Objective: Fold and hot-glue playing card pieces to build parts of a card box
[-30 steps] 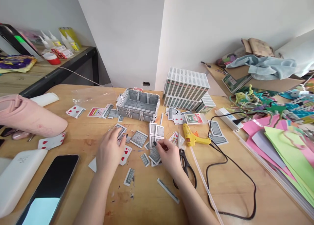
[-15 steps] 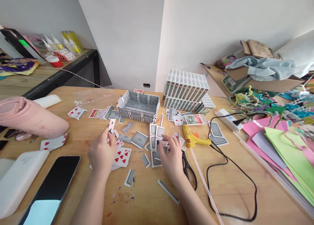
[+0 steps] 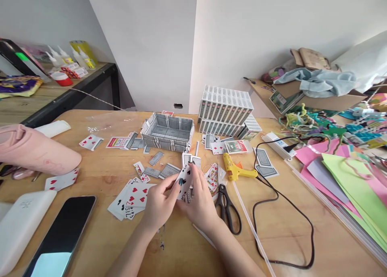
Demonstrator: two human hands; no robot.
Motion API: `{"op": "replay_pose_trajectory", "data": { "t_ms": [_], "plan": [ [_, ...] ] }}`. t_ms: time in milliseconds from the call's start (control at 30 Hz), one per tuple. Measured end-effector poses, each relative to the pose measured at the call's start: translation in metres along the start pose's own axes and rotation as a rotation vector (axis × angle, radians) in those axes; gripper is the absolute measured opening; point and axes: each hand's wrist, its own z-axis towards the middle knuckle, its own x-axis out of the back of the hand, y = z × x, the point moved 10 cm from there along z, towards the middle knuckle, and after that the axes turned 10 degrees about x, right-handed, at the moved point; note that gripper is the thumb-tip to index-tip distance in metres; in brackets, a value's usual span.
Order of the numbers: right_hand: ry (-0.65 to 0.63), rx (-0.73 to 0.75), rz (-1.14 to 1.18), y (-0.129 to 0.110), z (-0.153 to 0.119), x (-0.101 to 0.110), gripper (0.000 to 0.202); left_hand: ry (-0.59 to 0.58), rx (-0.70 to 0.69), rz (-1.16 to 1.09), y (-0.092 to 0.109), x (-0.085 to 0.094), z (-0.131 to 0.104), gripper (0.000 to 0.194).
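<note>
Between both hands I hold a playing card (image 3: pixel 184 182) with black pips, tilted upright above the table. My left hand (image 3: pixel 160 202) pinches its left side with thumb and fingers. On its right side, my right hand (image 3: pixel 199 198) presses with its fingers. Behind the held card, small folded card pieces (image 3: pixel 196 160) lie partly hidden. A box built from grey-backed cards (image 3: pixel 167 140) stands farther back. Left of my hands is a loose pile of cards (image 3: pixel 139 195), with a red seven on top. Black-handled scissors (image 3: pixel 223 200) lie just right of my right hand.
A yellow glue gun (image 3: pixel 237 170) with a black cord lies to the right. Stacked card packs (image 3: pixel 225 109) stand at the back. A phone (image 3: pixel 60 236), a white case (image 3: pixel 27 224) and a pink roll-shaped thing (image 3: pixel 42 150) occupy the left; coloured paper (image 3: pixel 347 192) the right.
My left hand has moved right with its card, and my right hand has come in to meet it. Both hands are now at the card; the scissors and the left pile show more fully.
</note>
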Motion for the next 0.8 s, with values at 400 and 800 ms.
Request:
{"op": "replay_pose_trajectory", "data": {
  "t_ms": [400,800],
  "plan": [
    [0.158,-0.25,0.667,0.022,0.0,0.004,0.07,-0.36,0.088,-0.343,0.005,-0.012,0.005,0.057],
    [0.134,-0.45,0.868,0.033,-0.003,-0.009,0.036,-0.087,0.215,-0.487,-0.019,-0.003,0.012,0.038]
  ]
}}
